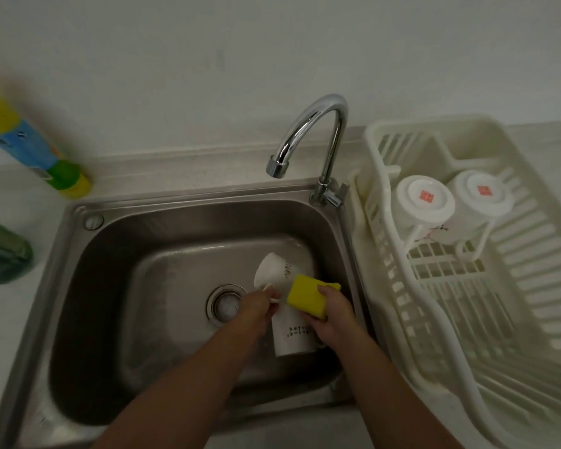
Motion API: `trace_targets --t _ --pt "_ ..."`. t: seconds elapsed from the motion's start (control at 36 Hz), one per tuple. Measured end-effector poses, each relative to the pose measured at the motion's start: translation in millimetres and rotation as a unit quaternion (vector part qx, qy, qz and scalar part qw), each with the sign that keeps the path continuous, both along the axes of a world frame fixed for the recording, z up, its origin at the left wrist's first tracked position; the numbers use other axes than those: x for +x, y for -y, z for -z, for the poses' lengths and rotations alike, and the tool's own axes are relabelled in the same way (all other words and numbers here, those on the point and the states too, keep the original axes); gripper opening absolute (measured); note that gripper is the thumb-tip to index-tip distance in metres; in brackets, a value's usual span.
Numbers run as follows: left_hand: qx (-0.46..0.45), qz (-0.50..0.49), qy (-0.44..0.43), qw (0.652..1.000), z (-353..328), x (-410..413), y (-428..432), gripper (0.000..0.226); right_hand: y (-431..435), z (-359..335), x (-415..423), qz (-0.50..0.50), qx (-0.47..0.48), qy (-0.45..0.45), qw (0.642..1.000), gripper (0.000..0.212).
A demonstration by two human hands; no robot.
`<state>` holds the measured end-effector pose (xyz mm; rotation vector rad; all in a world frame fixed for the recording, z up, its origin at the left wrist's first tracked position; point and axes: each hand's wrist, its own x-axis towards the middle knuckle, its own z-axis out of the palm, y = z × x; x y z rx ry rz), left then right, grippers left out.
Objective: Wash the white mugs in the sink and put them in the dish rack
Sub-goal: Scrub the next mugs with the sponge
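The left hand is gripping a white mug by its handle, fingers curling round the loop. It is holding the mug tilted over the right half of the sink, just right of the drain, with the mouth facing the left wall. The right hand is clasping a yellow sponge, thumb lying on the top face and fingers wrapping beneath. The sponge is sitting just beside the mug's body, near the sink's right wall; whether the two are touching I cannot tell. Between the two wrists a second mug is lying on its side on the sink floor toward the near right corner, dark lettering showing on its flank, with the right hand covering part of it. The faucet is arching from the sink's far right corner, its spout hanging over the far edge. The dish rack is standing against the sink's right edge. Two upturned mugs are sitting bottoms-up, side by side, near the rack's far left corner, each showing a red mark on its base. A white tube is running along the rack's left edge. On the counter by the sink's far left corner a yellow, blue and green bottle is standing, and a blurred green object is lying at the counter's left edge
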<state>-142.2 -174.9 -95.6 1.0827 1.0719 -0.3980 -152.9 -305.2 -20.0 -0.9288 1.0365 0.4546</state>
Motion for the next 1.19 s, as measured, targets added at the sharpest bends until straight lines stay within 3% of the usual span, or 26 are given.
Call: trace_targets --t 0.14,0.28,0.42,0.5,0.58,0.67,0.81,0.94,0.97,1.0,1.08,1.11,1.19 --pt "0.132 0.122 0.073 0.981 -17 5 -7 0.02 4 -11 3 0.011 0.004 0.019 1.0 0.044" --pt "0.254 0.252 0.163 0.92 -44 -4 -39 0.025 6 -30 8 0.015 -0.016 0.067 0.997 0.028" --pt "0.295 0.32 0.206 0.877 -83 -23 -76 0.024 -7 -56 12 -0.011 -0.046 0.138 0.989 0.01" --pt "0.311 0.307 0.233 0.869 -102 -34 -94 0.026 -22 -65 9 -0.097 -0.113 0.208 0.967 0.016" --pt "0.343 0.282 0.253 0.86 -112 -45 -106 0.032 -34 -72 0 -0.228 -0.245 0.31 0.89 0.017" --pt "0.38 0.224 0.278 0.853 -120 -56 -114 0.035 -49 -79 -16 -0.309 -0.313 0.374 0.817 0.012" --pt "0.356 0.063 0.328 0.873 -134 -69 -118 0.042 -75 -87 -46 -0.455 -0.324 0.437 0.705 0.021" --pt "0.349 0.022 0.35 0.869 -148 -67 -123 0.033 -99 -93 -70 -0.5 -0.314 0.473 0.654 0.029" --pt "0.348 0.016 0.36 0.865 -151 -66 -126 0.032 -100 -92 -73 -0.517 -0.32 0.486 0.628 0.031" --pt "0.348 0.021 0.37 0.861 -154 -65 -130 0.032 -100 -90 -74 -0.541 -0.331 0.507 0.583 0.032" --pt "0.371 0.096 0.397 0.834 -164 -65 -146 0.032 -93 -81 -65 -0.629 -0.393 0.57 0.353 0.038" --pt "0.376 0.122 0.403 0.825 -166 -65 -150 0.032 -89 -77 -59 -0.631 -0.406 0.588 0.302 0.038" --pt "0.378 0.137 0.411 0.818 -171 -65 -153 0.033 -86 -77 -44 -0.623 -0.44 0.601 0.239 0.039"
